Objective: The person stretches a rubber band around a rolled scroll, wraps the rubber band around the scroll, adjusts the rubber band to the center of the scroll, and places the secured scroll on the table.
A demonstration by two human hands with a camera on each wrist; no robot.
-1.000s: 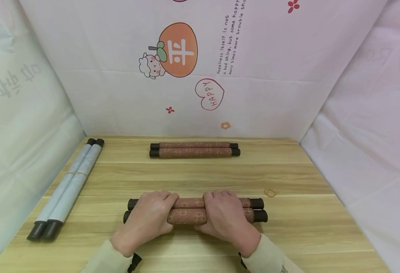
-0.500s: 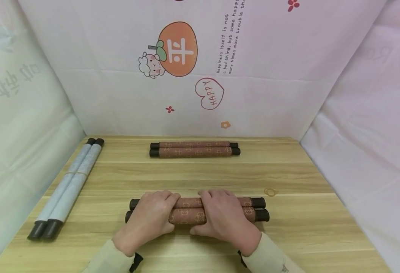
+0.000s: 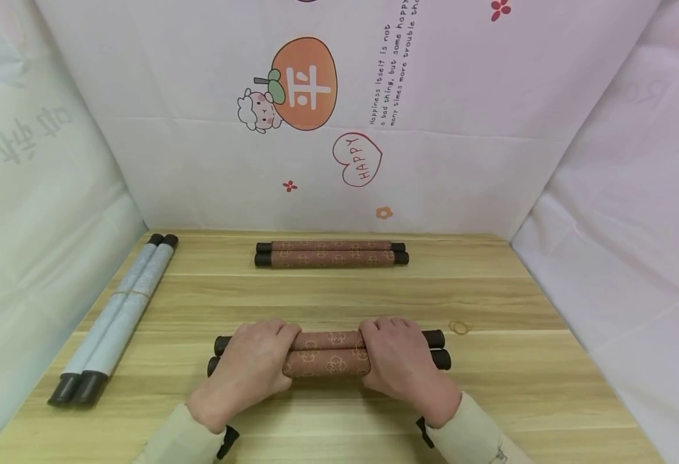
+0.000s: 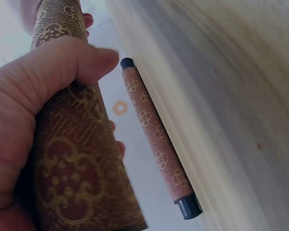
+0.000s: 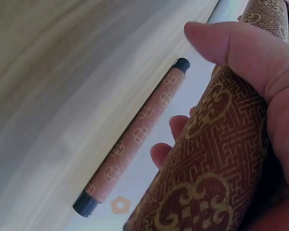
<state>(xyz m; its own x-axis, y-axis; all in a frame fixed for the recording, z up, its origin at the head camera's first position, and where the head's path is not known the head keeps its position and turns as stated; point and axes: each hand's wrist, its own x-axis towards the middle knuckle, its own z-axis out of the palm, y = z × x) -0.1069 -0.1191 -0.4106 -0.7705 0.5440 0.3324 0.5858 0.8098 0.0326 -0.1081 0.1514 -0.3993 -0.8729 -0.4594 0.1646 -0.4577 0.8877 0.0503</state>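
Well out to the left of the left hand's grip (image 3: 252, 361), the pale scrolls (image 3: 125, 322) lie banded together. That grip curls round the left part of the brown scrolls (image 3: 328, 363), whose patterned middle shows between the hands; the rear scrolls (image 3: 332, 259) lie beyond it. The right hand's grip (image 3: 400, 361) curls round their right part, dark ends jutting past it; a tan band (image 3: 459, 334) lies just beyond, to its right.

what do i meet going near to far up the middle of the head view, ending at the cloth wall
Near brown rolls, held by the left hand and right hand → far brown rolls, lying on the table → white cloth wall.
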